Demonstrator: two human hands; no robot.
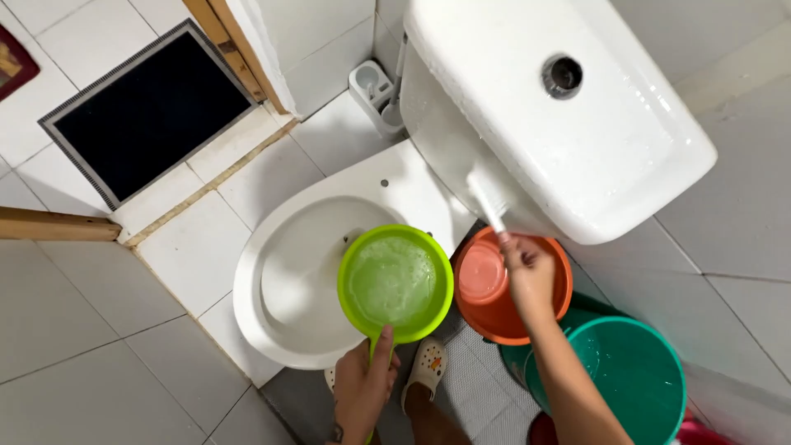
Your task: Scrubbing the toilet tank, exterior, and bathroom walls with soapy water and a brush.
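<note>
My left hand [362, 387] grips the handle of a bright green dipper [395, 283] holding foamy water, held level over the right edge of the white toilet bowl [280, 272]. My right hand [527, 272] holds a white brush [486, 200] whose head presses against the side of the white toilet tank [568, 132]. Below that hand sits an orange basin [494, 317].
A teal bucket [634, 379] stands at the lower right beside the orange basin. A white toilet-brush holder [375, 95] stands by the wall behind the bowl. A black doormat [148, 111] lies past the wooden door frame. My foot in a pale sandal [424, 371] rests on a grey mat.
</note>
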